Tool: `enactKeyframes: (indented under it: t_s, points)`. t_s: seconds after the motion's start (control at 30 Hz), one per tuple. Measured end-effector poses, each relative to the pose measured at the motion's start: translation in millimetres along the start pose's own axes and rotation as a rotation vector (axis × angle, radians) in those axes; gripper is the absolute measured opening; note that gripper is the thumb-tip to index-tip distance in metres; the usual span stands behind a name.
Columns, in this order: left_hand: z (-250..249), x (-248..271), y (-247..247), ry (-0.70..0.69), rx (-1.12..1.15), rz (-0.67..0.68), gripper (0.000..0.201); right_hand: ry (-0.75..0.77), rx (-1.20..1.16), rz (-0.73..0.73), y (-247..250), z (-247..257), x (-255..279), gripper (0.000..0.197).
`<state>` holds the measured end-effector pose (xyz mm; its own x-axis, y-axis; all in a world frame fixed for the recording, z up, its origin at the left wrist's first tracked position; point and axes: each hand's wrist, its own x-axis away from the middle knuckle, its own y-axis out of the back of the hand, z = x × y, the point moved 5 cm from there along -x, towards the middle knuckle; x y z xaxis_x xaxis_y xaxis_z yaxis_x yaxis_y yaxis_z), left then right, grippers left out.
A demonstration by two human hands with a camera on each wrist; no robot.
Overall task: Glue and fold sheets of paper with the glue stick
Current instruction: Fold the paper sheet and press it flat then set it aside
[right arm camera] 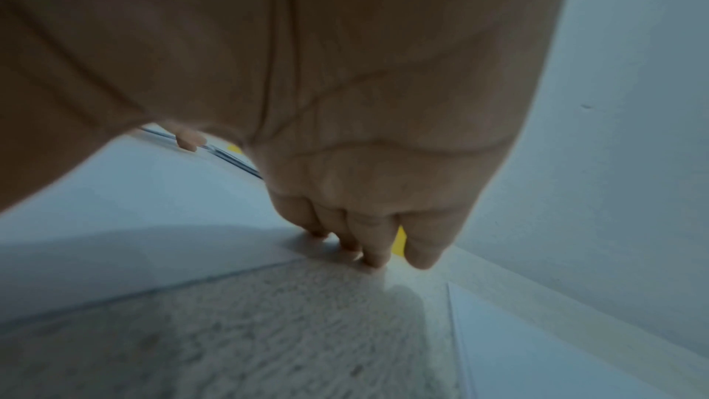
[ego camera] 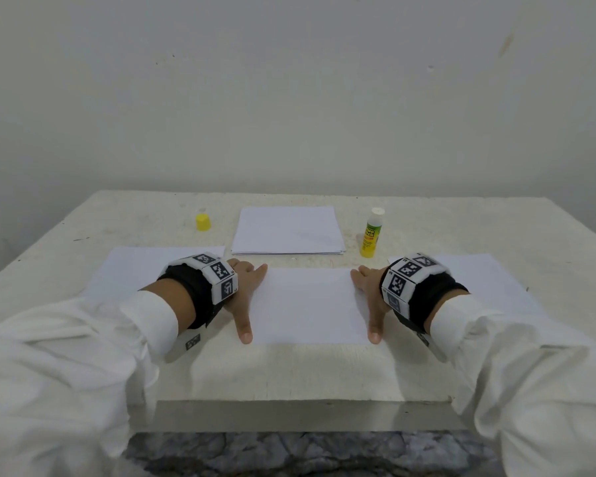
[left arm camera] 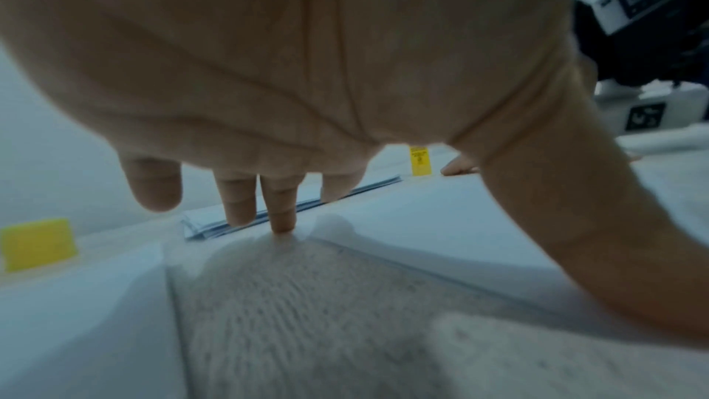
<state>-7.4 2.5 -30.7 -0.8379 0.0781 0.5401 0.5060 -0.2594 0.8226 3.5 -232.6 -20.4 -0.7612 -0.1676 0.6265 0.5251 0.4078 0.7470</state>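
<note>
A folded sheet [ego camera: 310, 304] lies flat on the desk [ego camera: 289, 373] in the lower middle of the head view, its long axis running left to right across the frame, its near edge parallel to the desk's front edge. The left hand [ego camera: 243, 297] is at the sheet's left short edge and the right hand [ego camera: 370, 297] at its right short edge. Both hands are spread flat, fingers straight, grasping nothing: each thumb points toward the camera along a short edge, and the fingers [left arm camera: 282, 211] reach to the far corners. In the left wrist view the fingertips come down on the desk right at the paper's edge; the right wrist view shows the right fingers [right arm camera: 368, 238] touching down at the paper's corner likewise.

A single sheet [ego camera: 131, 270] lies at middle left, partly under the left wrist, and another sheet [ego camera: 489, 280] at middle right. Beyond the hands, at frame centre, a stack of paper [ego camera: 288, 230] rests squarely. To its right the glue stick [ego camera: 370, 235] stands upright, uncapped, white tip up; its yellow cap [ego camera: 203, 222] stands to the left of the stack.
</note>
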Motion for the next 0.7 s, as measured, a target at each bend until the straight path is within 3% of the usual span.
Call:
enactKeyframes:
  t_s: [0.1, 0.33, 0.43, 0.5, 0.6, 0.7]
  points:
    - [3, 0, 1, 0.006, 0.182, -0.044, 0.148, -0.005, -0.030, 0.027, -3, -2, -5, 0.136]
    - [2, 13, 6, -0.003, 0.491, -0.074, 0.124, -0.035, 0.018, 0.013, 0, -1, -7, 0.148]
    - [5, 19, 4, 0.015, 0.772, -0.111, 0.111, -0.009, -0.029, 0.015, -1, 3, 2, 0.133]
    - [6, 24, -3, 0.017, 0.993, -0.112, 0.091, 0.019, -0.056, -0.003, 0, 7, 8, 0.119]
    - [4, 35, -13, 0.026, 0.993, -0.119, 0.052, 0.034, -0.140, -0.023, -2, 10, 14, 0.103]
    - [11, 41, -12, 0.024, 1.003, -0.237, 0.038, 0.008, -0.311, -0.102, -3, 3, 16, 0.090]
